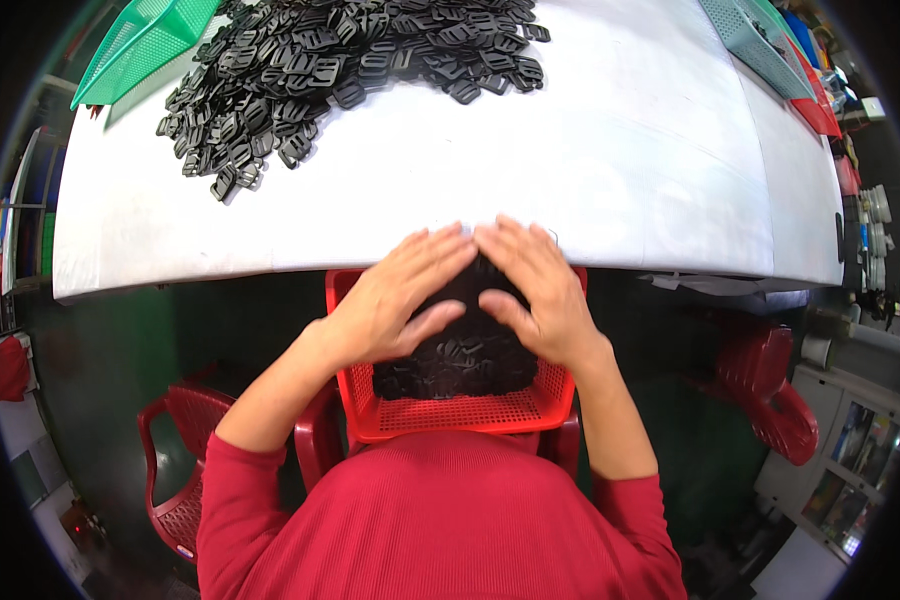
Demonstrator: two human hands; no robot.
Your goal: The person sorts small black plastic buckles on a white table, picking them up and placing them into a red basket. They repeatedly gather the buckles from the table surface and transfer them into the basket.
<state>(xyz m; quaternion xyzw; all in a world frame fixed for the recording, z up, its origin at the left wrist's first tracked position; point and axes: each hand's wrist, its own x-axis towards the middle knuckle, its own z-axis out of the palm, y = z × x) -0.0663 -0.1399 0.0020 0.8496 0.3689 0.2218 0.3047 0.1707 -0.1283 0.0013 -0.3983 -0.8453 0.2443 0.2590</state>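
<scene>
Basket [460, 414] of red mesh plastic is sitting in front of the person's torso, by the near edge of the white-covered bench [590, 160], and is holding a mass of black buckle-like pieces [458, 372]. Above the basket, the left hand [395, 292] and right hand [542, 288] are opening flat, fingers straight and close together, thumbs pointing inward; their fingertips are nearly meeting, and whether the palms are touching any pieces cannot be told. Beyond the basket and to its left, a pile of similar black buckles [310, 65] is spreading across the bench. A green basket [148, 55] is standing farther left of the red basket, while a dark red chair [185, 440] is standing to its near left.
</scene>
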